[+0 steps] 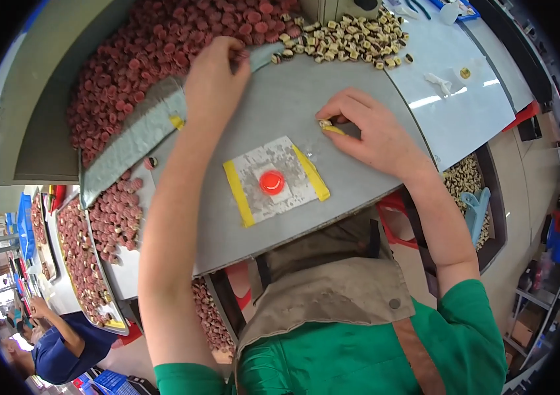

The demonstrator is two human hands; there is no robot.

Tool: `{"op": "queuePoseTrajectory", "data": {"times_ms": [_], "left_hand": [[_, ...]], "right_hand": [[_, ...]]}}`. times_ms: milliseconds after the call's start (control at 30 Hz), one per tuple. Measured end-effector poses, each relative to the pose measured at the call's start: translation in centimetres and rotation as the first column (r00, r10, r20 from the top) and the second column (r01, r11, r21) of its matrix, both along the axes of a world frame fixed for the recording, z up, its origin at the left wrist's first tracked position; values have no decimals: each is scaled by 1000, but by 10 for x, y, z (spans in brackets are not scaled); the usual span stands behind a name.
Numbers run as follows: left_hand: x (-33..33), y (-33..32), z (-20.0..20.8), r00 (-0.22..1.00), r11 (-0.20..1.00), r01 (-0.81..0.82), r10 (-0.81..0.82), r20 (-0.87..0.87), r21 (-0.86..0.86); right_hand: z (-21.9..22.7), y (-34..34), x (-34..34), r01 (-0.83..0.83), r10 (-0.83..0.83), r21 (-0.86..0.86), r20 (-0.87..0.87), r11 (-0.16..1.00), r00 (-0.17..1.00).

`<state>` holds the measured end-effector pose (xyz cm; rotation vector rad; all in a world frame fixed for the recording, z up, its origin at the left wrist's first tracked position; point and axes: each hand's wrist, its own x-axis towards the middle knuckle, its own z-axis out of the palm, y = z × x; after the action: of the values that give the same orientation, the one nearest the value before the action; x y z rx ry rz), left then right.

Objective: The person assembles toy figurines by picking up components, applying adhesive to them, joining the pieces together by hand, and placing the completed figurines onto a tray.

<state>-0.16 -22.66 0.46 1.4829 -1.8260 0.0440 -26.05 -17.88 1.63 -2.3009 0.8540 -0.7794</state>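
Observation:
My left hand (pixel 217 79) reaches to the near edge of a big heap of small red ridged caps (pixel 161 56). Its fingers are curled together there, and what they hold, if anything, is hidden. Above the grey tabletop, my right hand (pixel 369 131) pinches a small cream-and-dark part (pixel 324 123) between thumb and fingers. More such cream-and-dark parts (pixel 352 39) lie piled at the far side of the table. Between my forearms, a bright red round piece (pixel 271 182) sits on a worn pale plate (pixel 296 197) fixed down with yellow tape.
A grey-blue strip (pixel 138 128) edges the red heap. Red caps with cream parts (pixel 115 217) lie at the left, beside a filled tray (pixel 85 276). On the right, a bin of cream-and-dark parts holds a blue scoop (pixel 476 214). Another person (pixel 72 345) works at far left.

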Motion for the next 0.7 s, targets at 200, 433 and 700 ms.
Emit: {"op": "queuePoseTrajectory", "data": {"times_ms": [200,433,700], "left_hand": [[46,67,4,997,996,-79,79,1,45],[32,172,18,499,894,190,268,-824,405],[-7,215,5,-500,851,520,235,-834,-73]], "right_hand": [[2,8,1,16,-15,39,-24,999,1000],[11,11,4,-48,27,-109,-179,993,984],[33,21,26,-94,28,-147,-396,985,918]]}}
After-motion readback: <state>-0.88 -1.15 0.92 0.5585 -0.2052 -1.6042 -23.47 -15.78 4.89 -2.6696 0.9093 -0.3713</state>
